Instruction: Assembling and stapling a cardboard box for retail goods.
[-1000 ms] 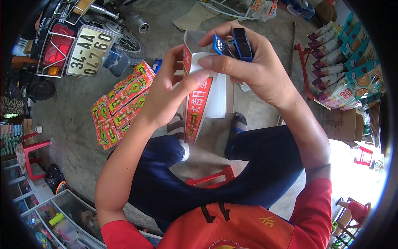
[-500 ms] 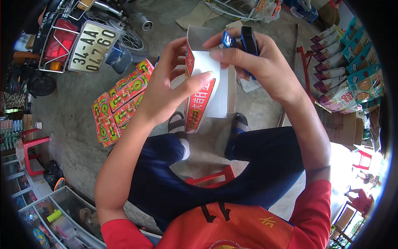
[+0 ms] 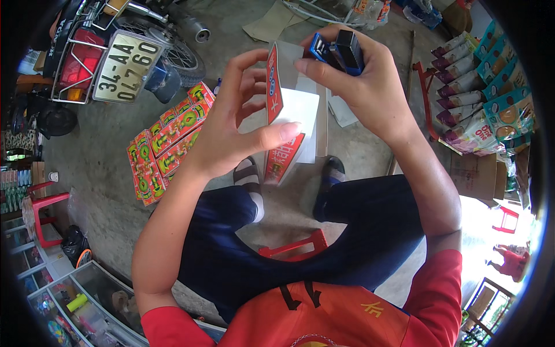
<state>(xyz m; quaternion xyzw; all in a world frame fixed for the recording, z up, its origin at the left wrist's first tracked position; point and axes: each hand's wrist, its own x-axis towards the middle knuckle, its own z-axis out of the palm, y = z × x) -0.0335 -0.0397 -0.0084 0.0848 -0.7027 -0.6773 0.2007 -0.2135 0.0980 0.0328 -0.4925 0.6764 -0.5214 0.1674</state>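
Note:
My left hand (image 3: 228, 136) grips a folded cardboard box (image 3: 282, 157), red and printed outside, white and grey inside. The thumb presses on the white inner flap, and the other fingers curl behind the red side. Just to the right, my right hand (image 3: 373, 95) is wrapped around a blue and black stapler (image 3: 346, 53), with its thumb reaching toward the box's upper edge. Whether the stapler touches the cardboard cannot be made out. Several red and green printed boxes (image 3: 173, 139) lie together on the floor at the left.
A motorbike (image 3: 133, 63) stands at the upper left. Hanging snack packets (image 3: 485, 92) and a brown carton (image 3: 477, 176) are on the right. A red plastic stool (image 3: 46, 217) stands at the left, beside a glass display case (image 3: 98, 301). Flat cardboard (image 3: 269, 23) lies at the far side.
My right hand and the stapler have drawn slightly up and right, away from the box. In my left hand the box has tilted, and its red upper flap shows more.

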